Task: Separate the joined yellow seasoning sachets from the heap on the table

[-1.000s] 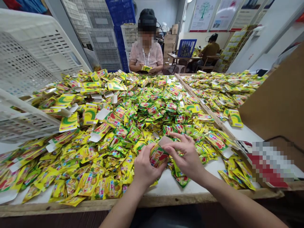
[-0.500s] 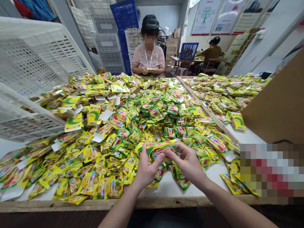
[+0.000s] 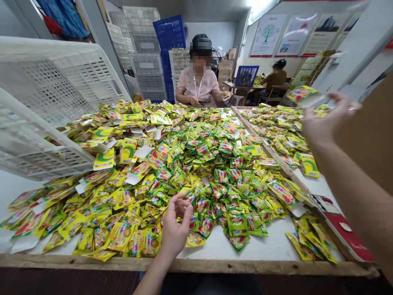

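Observation:
My left hand (image 3: 175, 225) hovers over the near side of the pile, its fingers loosely curled, apart from the thumb and holding nothing. Around it lie green sachets (image 3: 205, 225) with a watermelon print and yellow sachets (image 3: 123, 235) with a pineapple print. My right hand (image 3: 325, 119) is raised over the right-hand section of the table, fingers spread. Just beyond its fingertips a small yellow and green carton (image 3: 302, 94) appears in the air, slightly blurred and seemingly apart from the hand.
A wooden divider (image 3: 264, 143) separates the main pile from cartons (image 3: 308, 166) on the right. Leaning at left is a white plastic crate (image 3: 61, 102). A brown cardboard box (image 3: 365, 143) and a red phone-like item (image 3: 344, 229) are at right. Across the table sits a person (image 3: 199, 82).
The carton that both hands held over the pile is now at the upper right, off my right hand. My right arm has swung out right; my left hand has let go and stayed near the middle.

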Tool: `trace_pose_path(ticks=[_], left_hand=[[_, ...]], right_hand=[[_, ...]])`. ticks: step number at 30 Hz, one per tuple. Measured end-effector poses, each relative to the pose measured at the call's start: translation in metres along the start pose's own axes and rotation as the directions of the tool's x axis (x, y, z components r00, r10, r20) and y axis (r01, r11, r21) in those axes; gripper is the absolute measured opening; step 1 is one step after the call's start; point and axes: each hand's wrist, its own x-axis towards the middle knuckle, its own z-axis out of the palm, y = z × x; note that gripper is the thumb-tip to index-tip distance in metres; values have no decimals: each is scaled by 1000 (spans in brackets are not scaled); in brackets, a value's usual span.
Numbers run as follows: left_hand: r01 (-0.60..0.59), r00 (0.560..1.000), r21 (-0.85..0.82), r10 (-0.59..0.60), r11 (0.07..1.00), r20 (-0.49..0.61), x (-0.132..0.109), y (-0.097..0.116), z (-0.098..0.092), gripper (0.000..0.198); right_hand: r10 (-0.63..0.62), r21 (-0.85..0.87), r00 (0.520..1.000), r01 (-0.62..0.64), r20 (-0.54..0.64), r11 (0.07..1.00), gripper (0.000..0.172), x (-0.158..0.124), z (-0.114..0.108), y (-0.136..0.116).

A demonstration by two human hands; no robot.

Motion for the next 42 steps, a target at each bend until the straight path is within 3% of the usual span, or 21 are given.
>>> trace_pose_path(ticks=[2,3,4,5,7,8,11,16,20,23,27,29,32,33,34,35,37,39,40,42], left_hand=[[-59,997,156,51,986,51,10,7,-2,19],[-101,990,285,69,953,120,18,11,-2,17],[-147,977,429,63,891,203,29,16,0,19],[-193,959,561,33,805,283,40,19,4,22],[-247,927,738,-70,628,369,64,23,14,26],[-252,918,781,-115,572,380,75,22,20,25],[-240,900,831,-205,501,384,97,13,37,21],[-237,900,867,-238,438,366,99,3,50,32],[-269,906,835,-167,480,388,97,4,50,27],[-310,915,783,-54,539,400,95,13,43,18],[-428,896,692,172,582,410,77,28,23,14],[-576,816,582,368,574,446,62,30,13,17],[-804,583,413,703,428,407,42,26,3,17],[-830,533,409,753,379,386,37,24,2,18],[-827,530,431,760,362,378,32,22,1,19],[-809,556,453,740,375,379,28,20,2,20],[-755,642,474,658,452,394,22,19,5,23],[-722,691,460,574,517,439,19,20,7,25],[-732,682,445,550,516,483,19,22,7,26],[-782,623,426,529,456,577,27,25,-2,28]], right_hand=[[-22,-84,999,18,-47,996,27,-16,28,-5],[-39,-137,999,36,-16,990,20,-27,47,-8],[-51,-179,993,69,105,981,15,-38,68,-11],[-50,-276,935,155,352,949,17,-50,89,-14],[-20,-328,851,223,524,918,17,-67,125,-17],[4,-358,829,237,559,903,16,-73,138,-16],[60,-424,840,209,539,882,17,-80,162,-9],[18,-337,872,170,490,926,20,-83,160,4],[10,-159,921,57,389,986,14,-90,150,4],[103,-11,952,-104,289,995,10,-98,142,-1],[233,254,918,-320,321,913,30,-113,132,-18],[263,369,883,-410,388,834,35,-121,131,-31],[278,472,827,-519,489,713,44,-133,137,-49],[280,491,812,-544,512,680,47,-137,140,-54],[287,512,800,-568,527,644,49,-141,143,-58],[298,540,790,-592,536,598,52,-146,146,-62],[328,599,775,-628,541,496,51,-155,151,-67],[359,638,775,-632,520,440,46,-163,155,-68],[371,644,780,-625,503,441,44,-166,156,-67],[391,631,787,-616,477,472,42,-170,155,-63]])
